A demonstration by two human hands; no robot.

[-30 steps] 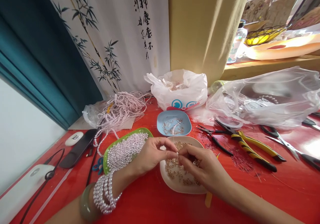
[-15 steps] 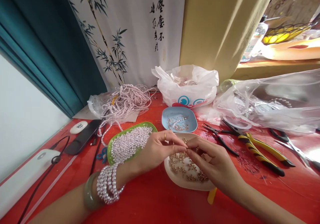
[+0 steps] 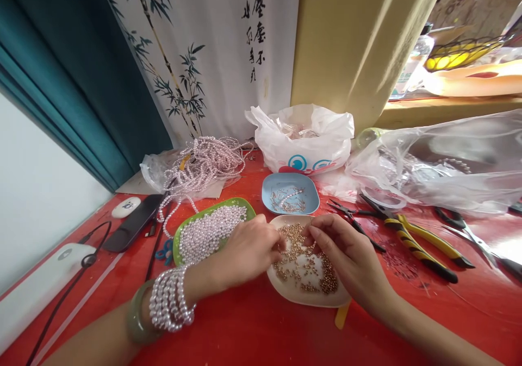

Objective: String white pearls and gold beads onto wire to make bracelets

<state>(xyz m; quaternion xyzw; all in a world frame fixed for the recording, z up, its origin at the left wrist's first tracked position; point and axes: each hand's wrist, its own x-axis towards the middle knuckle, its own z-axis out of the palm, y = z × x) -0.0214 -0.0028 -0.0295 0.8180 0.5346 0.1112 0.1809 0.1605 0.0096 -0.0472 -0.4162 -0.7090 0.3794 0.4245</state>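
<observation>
My left hand [image 3: 255,249] hovers at the left rim of a white plate [image 3: 281,295] strewn with small gold beads [image 3: 328,279]. Its fingers are curled down and pinched; whatever lies between them is hidden. Over the plate's right side, my right hand [image 3: 350,257] has thumb and forefinger pressed together, on something too small to make out. Just left of my left hand, a green tray [image 3: 177,246] holds many pearl beads [image 3: 212,233]. Behind the plate stands a blue dish [image 3: 267,200] with thin metal pieces and a short beaded strand.
Pearl strands [image 3: 207,165] are heaped at the back left, near a dark phone [image 3: 132,224]. A white plastic bag [image 3: 304,143] stands at the back. To the right lie black pliers [image 3: 354,224], yellow-handled pliers [image 3: 432,252] and scissors [image 3: 475,238] on the red table [image 3: 244,333].
My hands, fingertips together before, have come apart. The left has moved slightly left and turned its fingers down toward the beads; the right stays over the plate's right side.
</observation>
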